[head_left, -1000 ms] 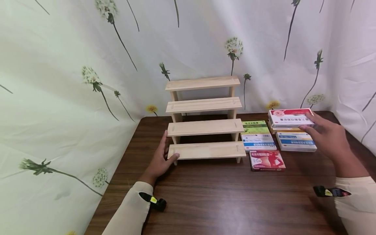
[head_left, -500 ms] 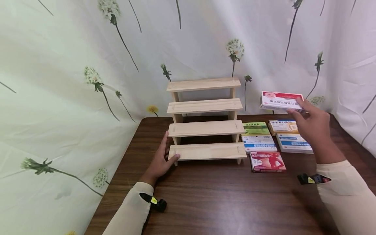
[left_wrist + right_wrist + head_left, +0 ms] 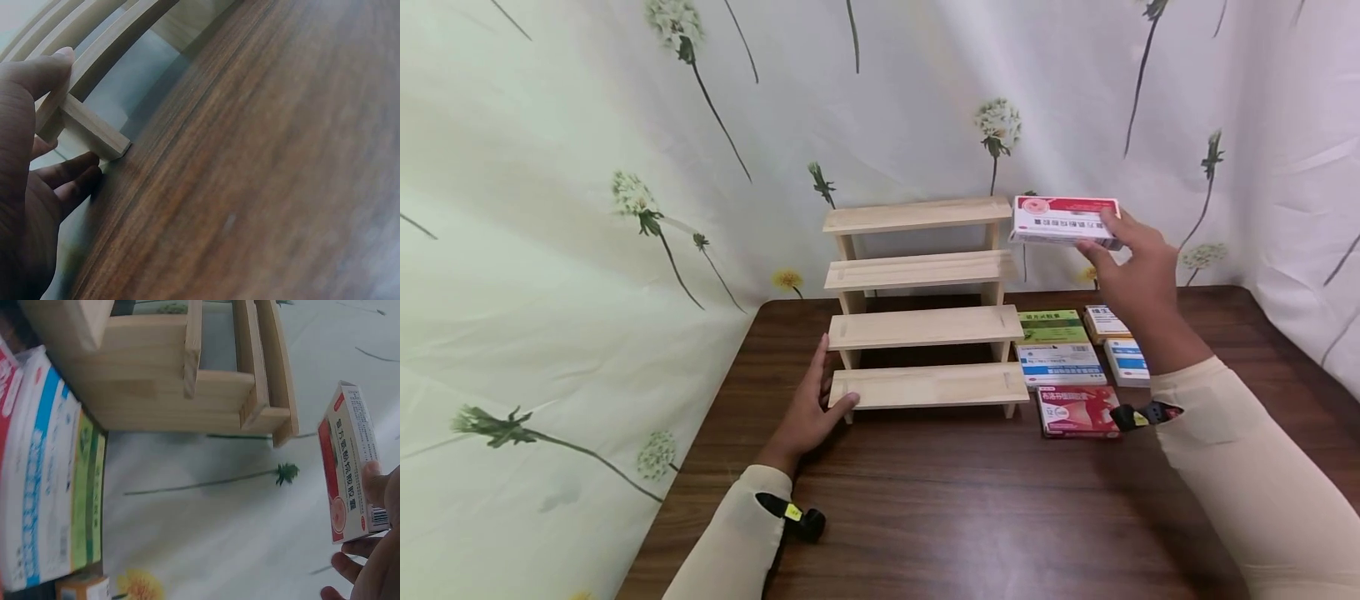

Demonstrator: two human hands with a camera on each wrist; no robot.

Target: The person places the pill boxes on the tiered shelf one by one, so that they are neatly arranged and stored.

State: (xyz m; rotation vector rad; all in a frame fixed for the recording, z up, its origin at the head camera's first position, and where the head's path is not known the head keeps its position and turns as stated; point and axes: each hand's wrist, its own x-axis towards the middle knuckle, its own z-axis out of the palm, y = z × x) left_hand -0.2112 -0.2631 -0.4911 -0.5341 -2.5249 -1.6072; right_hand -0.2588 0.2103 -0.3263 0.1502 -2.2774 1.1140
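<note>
In right hand (image 3: 1141, 271), pinched flat red-and-white cardboard box (image 3: 1060, 223); in left hand (image 3: 807, 417), gripped tiered pale-wood stand (image 3: 925, 328), with fingers (image 3: 67, 171) part-hidden.

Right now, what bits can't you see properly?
Head view: yellow-edged box, right end behind the right hand.
Left wrist view: wooden stand, cut off by the top and left edges.
Right wrist view: red box, cut off by the left edge; blue-and-white box, print blurred.
</note>
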